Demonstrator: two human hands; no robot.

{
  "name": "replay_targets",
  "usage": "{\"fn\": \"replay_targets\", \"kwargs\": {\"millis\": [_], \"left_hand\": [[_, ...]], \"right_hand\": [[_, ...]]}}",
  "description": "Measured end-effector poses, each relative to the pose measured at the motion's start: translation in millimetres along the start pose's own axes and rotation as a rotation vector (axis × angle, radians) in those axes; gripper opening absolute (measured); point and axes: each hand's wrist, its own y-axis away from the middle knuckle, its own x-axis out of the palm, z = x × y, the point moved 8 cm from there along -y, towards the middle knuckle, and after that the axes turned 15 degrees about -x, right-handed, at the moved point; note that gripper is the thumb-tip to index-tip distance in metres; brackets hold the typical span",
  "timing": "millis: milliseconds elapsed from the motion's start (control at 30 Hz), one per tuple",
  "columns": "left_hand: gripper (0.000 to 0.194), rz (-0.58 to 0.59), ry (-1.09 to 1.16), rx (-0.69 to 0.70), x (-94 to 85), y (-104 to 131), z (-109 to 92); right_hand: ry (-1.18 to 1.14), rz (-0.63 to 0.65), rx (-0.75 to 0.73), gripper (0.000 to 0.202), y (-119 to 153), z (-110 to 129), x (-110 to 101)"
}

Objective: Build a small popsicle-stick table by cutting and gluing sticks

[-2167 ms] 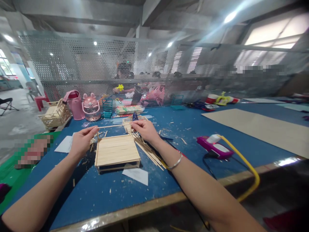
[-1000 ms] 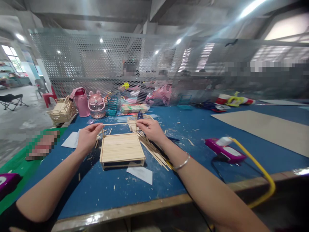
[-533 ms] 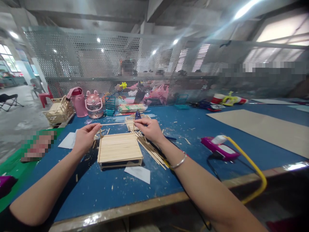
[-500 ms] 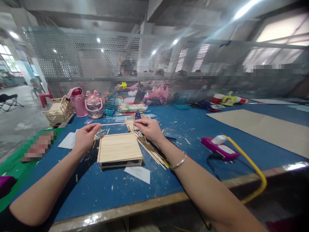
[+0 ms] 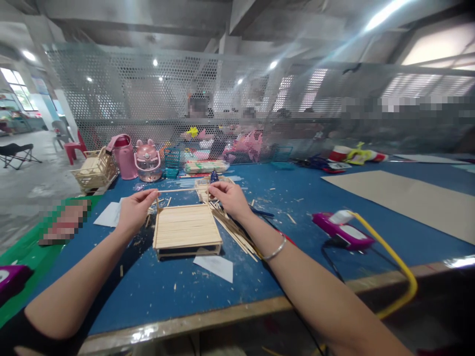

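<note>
Fingers, left hand point(image 5: 136, 211) and right hand point(image 5: 230, 199): clamp opposite ends of thin, straight, pale wooden stick point(image 5: 177, 191), left of frame centre. Just below in frame: rectangular, slatted, pale wooden platform point(image 5: 187, 227), on blue tabletop point(image 5: 148, 291).

On the blue table point(image 5: 141, 296) we see one slatted wooden frame point(image 5: 187, 227), loose sticks point(image 5: 237, 232), white paper point(image 5: 215, 267) and a beige sheet point(image 5: 408, 202).

arms point(image 5: 87, 267) outstretched, left fingers point(image 5: 149, 194) and right fingers point(image 5: 218, 188) pinched

Silver bangle point(image 5: 277, 251), black sleeve point(image 5: 22, 330)
</note>
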Motion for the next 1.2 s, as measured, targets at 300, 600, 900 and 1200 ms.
{"fn": "replay_targets", "kwargs": {"millis": [300,600,900,1200], "left_hand": [[0.031,-0.020,-0.021,0.011,-0.1,5,-5],[0.033,-0.001,0.000,0.017,0.7,4,-4],[0.037,0.027,0.017,0.022,1.1,1,0],[0.034,0.126,0.280,-0.173,5.5,-5,13]], "right_hand": [[0.172,0.014,-0.121,0.020,1,14,-3],[0.205,0.013,-0.133,0.018,1,18,-4],[0.156,0.005,-0.091,0.018,0,14,-2],[0.185,0.014,-0.111,0.018,-1,13,-2]]}}
